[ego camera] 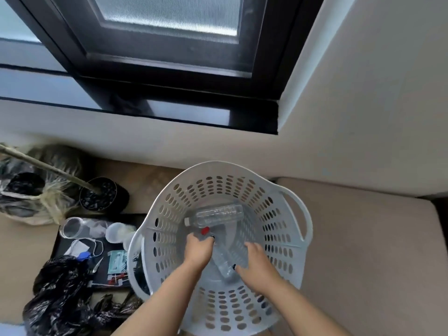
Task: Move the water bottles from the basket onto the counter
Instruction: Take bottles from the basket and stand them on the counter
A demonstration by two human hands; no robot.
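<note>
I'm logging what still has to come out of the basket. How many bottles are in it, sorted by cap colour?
White cap: 1, the white-capped bottle lying on its side.
Red cap: 1, the red-capped bottle under both hands.
Total: 2 bottles that I can make out in the basket; the hands may hide more.

arms: bare, sleeveless in view; nails: dark polish; jewellery: none visible

basket (pixel 294 204) on floor below window (pixel 167 32), bottles (pixel 219 214) inside (lying flat), tray (pixel 57 241) left
</note>
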